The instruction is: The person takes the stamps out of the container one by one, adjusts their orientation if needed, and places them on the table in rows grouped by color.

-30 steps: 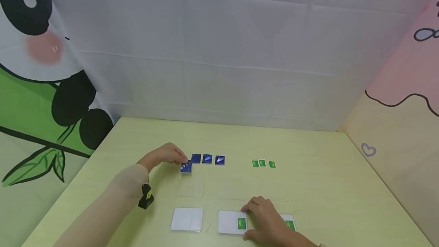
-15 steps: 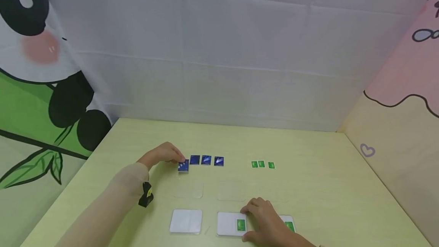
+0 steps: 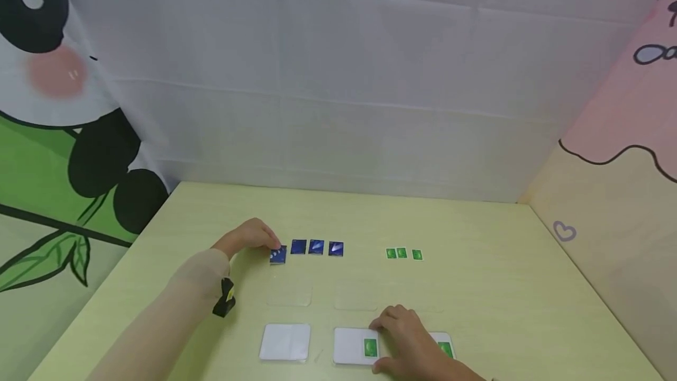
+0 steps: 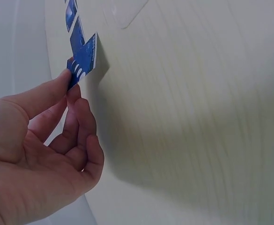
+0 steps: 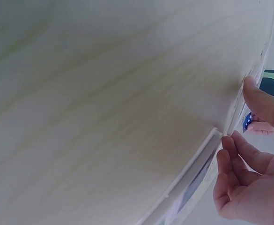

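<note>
Left hand pinches a blue card at centre-left of the surface, beside three blue cards. Right hand, fingers relaxed, rests on a white card near the bottom edge.

Pale table — cards, white plates

No legible text, labels, numbers or brands anywhere.
</note>
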The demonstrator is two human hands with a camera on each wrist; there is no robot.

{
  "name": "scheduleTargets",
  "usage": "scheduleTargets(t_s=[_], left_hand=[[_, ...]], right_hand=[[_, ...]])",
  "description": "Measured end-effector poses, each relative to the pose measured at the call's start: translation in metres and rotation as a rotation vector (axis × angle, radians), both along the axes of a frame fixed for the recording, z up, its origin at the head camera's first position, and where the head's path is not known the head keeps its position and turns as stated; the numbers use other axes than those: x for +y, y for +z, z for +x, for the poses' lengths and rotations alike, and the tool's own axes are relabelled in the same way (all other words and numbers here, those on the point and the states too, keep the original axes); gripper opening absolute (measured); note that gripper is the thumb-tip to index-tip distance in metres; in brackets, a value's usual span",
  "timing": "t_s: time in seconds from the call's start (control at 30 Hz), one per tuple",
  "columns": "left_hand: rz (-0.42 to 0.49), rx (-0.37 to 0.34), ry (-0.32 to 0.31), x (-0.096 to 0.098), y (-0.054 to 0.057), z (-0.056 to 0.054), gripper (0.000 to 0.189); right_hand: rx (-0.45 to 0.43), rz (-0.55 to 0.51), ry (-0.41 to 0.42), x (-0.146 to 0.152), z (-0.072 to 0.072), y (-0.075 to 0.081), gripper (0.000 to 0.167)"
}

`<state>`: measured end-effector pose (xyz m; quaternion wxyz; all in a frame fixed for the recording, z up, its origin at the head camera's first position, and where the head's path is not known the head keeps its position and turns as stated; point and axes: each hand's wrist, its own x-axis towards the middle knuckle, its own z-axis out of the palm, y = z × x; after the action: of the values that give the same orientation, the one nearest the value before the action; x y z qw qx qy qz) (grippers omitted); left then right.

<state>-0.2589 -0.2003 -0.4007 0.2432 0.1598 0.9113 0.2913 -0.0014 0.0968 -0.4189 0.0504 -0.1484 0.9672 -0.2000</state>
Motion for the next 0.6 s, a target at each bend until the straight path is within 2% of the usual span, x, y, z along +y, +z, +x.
scheduleTargets(t_s=[0.27,0.43,0.6], left_hand=[[0.004,0.056,-0.046,0.0005,-0.0047,-0.0007,0.018],[0.025,0.085,-0.034,0.0037,-0.0083,-0.0012,0.017],[0.029,0.135,-0.014,0.0077,-0.0049,-0.0016,0.014]], right_hand=[[-0.033,-0.015,0.0,-0.0005,-0.0002,-0.001,0.052],[-0.039,-0.018,-0.002,0.0002,0.0004,-0.0023,0.052],[-0.024,-0.007,0.0,0.0009,-0.001,-0.0018,0.053]])
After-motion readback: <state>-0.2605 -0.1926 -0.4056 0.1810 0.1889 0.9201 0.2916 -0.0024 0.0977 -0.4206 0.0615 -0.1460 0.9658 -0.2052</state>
